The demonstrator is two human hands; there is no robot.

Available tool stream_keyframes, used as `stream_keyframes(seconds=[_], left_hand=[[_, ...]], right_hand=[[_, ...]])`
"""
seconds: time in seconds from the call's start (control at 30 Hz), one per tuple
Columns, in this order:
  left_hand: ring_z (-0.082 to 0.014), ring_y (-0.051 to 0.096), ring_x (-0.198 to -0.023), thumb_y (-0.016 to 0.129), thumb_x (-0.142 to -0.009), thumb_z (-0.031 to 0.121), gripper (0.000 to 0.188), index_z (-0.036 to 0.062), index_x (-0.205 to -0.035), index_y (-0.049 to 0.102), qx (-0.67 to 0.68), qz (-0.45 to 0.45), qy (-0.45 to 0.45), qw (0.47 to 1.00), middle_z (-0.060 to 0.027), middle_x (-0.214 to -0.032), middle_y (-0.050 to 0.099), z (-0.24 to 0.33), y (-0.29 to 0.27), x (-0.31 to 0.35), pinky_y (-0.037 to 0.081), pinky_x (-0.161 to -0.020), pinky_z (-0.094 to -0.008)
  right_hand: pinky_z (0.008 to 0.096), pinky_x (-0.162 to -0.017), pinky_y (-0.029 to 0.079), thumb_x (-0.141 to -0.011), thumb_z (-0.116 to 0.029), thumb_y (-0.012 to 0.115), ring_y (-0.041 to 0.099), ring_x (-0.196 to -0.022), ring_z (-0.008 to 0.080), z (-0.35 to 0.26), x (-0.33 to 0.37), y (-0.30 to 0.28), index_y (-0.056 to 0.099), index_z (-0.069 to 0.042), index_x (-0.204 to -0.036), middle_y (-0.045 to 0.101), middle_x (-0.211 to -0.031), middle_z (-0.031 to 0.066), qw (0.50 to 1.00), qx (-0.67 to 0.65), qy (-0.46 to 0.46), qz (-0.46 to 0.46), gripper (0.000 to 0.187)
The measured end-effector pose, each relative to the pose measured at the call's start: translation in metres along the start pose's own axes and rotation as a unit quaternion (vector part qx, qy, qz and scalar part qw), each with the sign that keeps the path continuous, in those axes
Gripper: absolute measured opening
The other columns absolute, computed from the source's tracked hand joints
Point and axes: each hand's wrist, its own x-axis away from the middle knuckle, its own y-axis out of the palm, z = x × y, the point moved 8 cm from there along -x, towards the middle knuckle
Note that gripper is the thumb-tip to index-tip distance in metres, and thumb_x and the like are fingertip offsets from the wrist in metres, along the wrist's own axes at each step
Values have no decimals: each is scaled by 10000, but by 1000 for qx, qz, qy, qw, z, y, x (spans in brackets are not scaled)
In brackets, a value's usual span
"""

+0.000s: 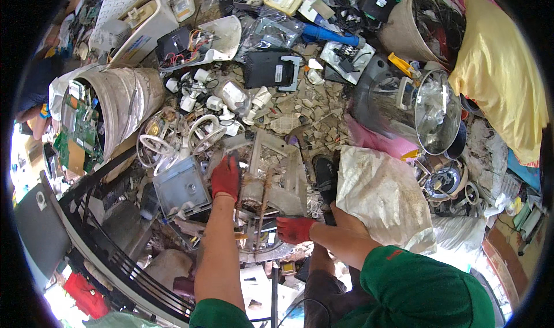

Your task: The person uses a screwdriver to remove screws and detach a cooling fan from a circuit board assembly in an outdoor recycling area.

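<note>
My left hand [226, 177], in a red glove, is closed beside the left edge of a dusty grey metal frame [287, 196]. What its fingers hold, if anything, is hidden. Lower and to the right, my right hand [294, 230], also in a red glove, is closed near a thin rusty rod [264, 198]; its grip is hidden too. Between the hands lies a rusty cylinder [251, 192], set against the frame. Left of my left hand sits a grey-blue plastic box [181, 185], tilted, with white ring-shaped parts [205, 133] above it.
Broken scrap [306, 111] covers the ground ahead. White lamp-like housings [231, 94] and a black flat device [268, 69] lie there. A tipped bucket of circuit boards [130, 103] stands left. At right are a white sack [384, 192], a clear-fronted drum [435, 111] and a yellow sack [496, 74].
</note>
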Motion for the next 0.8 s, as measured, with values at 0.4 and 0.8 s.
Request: stream_keyframes(seconds=[0.4, 0.8], left_hand=[[-345, 638, -1092, 505, -956, 464, 504, 87, -1270, 621, -49, 54, -12, 997, -147, -1208, 666, 27, -28, 3, 503, -946, -441], [-344, 620, -1122, 493, -967, 449, 512, 76, -1300, 601, -58, 7, -13, 998, -162, -1220, 651, 32, -28, -1, 488, -966, -444]], right_hand=[[521, -1072, 380, -816, -263, 557, 586, -996, 344, -2, -4, 5, 586, -52, -867, 607, -927, 152, 997, -7, 20, -68, 220], [499, -1054, 388, -802, -309, 635, 603, -999, 301, 5, -8, -10, 622, -99, -966, 625, -952, 100, 989, -101, 51, -98, 267]])
